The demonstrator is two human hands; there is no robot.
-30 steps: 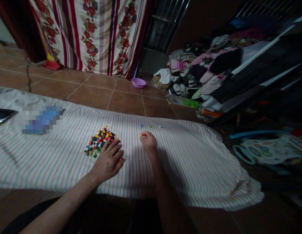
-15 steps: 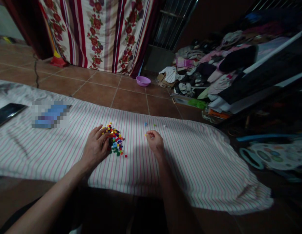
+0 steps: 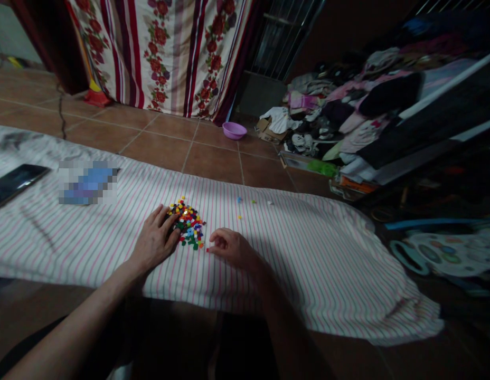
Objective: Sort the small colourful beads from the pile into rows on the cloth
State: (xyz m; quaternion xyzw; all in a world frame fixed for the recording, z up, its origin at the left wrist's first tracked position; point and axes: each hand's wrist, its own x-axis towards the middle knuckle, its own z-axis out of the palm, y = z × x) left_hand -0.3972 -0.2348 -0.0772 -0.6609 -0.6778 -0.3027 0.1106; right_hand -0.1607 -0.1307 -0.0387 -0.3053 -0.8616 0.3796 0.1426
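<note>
A heap of small multicoloured plastic pieces (image 3: 192,224), like tiny building bricks, lies on the striped cloth (image 3: 308,253). My left hand (image 3: 154,236) rests flat at the heap's left side, fingers spread and their tips touching its edge. Just right of the heap is my right hand (image 3: 231,248), its fingers curled with thumb and forefinger apart. At its thumb tip lies a small red piece (image 3: 208,249). Farther out sit single pieces: a yellow one (image 3: 239,217), a blue one (image 3: 239,199), a green one (image 3: 253,201) and a white one (image 3: 270,202).
A dark phone or tablet (image 3: 18,184) and a blurred-out blue object (image 3: 90,184) lie on the cloth at left. Beyond it, a purple basin (image 3: 234,130) stands on the tiled floor (image 3: 158,150). Heaped clothes (image 3: 344,113) fill the right side, near a patterned curtain (image 3: 177,58).
My right hand has moved left and nearer me, from the yellow piece to the red one beside the heap. The yellow piece now lies alone. My left hand stays at the heap.
</note>
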